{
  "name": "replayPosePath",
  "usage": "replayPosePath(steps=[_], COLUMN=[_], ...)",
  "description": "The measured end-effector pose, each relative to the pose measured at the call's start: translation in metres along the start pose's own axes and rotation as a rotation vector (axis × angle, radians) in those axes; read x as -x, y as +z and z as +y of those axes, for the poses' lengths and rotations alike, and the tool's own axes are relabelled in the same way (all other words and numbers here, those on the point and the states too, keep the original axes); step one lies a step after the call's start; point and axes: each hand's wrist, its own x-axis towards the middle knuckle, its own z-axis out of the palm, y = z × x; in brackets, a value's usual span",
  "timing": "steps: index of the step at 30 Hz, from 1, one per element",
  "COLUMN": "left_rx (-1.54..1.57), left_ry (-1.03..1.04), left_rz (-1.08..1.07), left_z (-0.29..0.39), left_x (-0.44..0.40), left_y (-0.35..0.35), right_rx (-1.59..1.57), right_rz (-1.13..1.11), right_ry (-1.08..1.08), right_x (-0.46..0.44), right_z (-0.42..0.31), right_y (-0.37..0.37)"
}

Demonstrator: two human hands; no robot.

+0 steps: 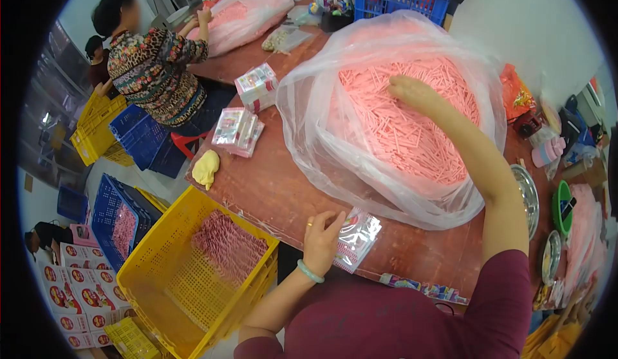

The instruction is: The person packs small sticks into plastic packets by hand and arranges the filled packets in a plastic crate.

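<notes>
A large clear plastic bag (309, 137) lies wide open on the table, filled with thin pink sticks (412, 143). My right hand (415, 94) is over the far part of the heap, fingers drawn together and pointing down at the sticks; what is between the fingertips is hidden. Down at the table's near edge, my left hand (324, 243), with a ring and a pale green bangle, has its fingers curled at the side of a clear printed packet (357, 238). Thumb and fingers pinch the packet's edge.
Stacked printed packets (237, 130) and a bundle (256, 87) sit left of the bag, near a yellow lump (206, 169). A yellow crate (193, 262) with pink sticks stands at my left. A co-worker (154, 69) handles another bag (248, 14). Metal bowls (526, 195) lie right.
</notes>
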Motion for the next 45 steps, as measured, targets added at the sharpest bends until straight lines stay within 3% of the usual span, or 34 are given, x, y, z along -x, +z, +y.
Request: replayPosePath(steps=[2,5,7,9,11,14,17,19,20,21,25,27,28,30,37,42,45], left_rx=[-0.012,0.077,0.052,0.046,0.073,0.172,0.232,0.281,0.243,0.204,0.256,0.487,0.65,1.138,1.328,1.209,0.995], left_ry=[-0.007,0.103,0.065,0.062,-0.024,-0.059,-0.177,-0.348,-0.305,-0.27,-0.209,-0.44,-0.541,-0.678,-0.668,-0.505,-0.342], left_rz=[-0.064,-0.049,-0.005,-0.032,-0.079,-0.057,0.024,0.024,0.054,0.077,0.148,0.032,0.007,-0.08,-0.212,-0.266,-0.203], left_z=[-0.001,-0.018,-0.018,-0.021,-0.006,0.008,0.019,0.017,0.016,0.013,0.002,0.005,0.005,0.02,0.039,0.046,0.051], left_x=[0.009,0.014,0.017,0.015,0.016,0.011,0.01,0.009,0.006,0.003,-0.009,-0.017,-0.018,-0.023,-0.04,-0.077,-0.102], left_y=[0.001,0.011,0.016,0.02,0.012,0.004,-0.006,-0.007,-0.006,-0.004,-0.001,-0.011,-0.01,-0.019,-0.009,0.006,0.009], right_rx=[-0.025,0.043,-0.084,0.117,0.109,-0.002,-0.033,-0.044,-0.052,-0.355,-0.357,-0.406,-0.743,-1.109,-1.205,-1.173,-1.38], right_rz=[0.03,0.26,0.333,-0.057,-0.095,0.083,0.171,0.154,0.142,0.346,0.354,0.529,0.554,0.504,0.327,0.375,0.476], right_ry=[0.183,0.051,0.016,0.079,0.003,0.054,0.099,0.185,0.231,0.394,0.667,0.691,0.708,0.813,0.886,0.913,0.876], right_x=[0.006,0.021,0.021,0.005,0.002,0.007,0.008,0.009,0.01,0.009,0.014,0.024,0.032,0.048,0.067,0.062,0.068], right_z=[0.01,0.065,0.059,0.028,0.008,-0.011,0.003,0.009,0.011,0.019,0.043,0.03,0.031,0.012,-0.009,-0.028,-0.024], right_y=[0.037,0.127,0.121,0.058,0.015,-0.012,0.011,0.02,0.025,0.048,0.059,0.028,0.022,-0.014,-0.013,-0.038,-0.044])
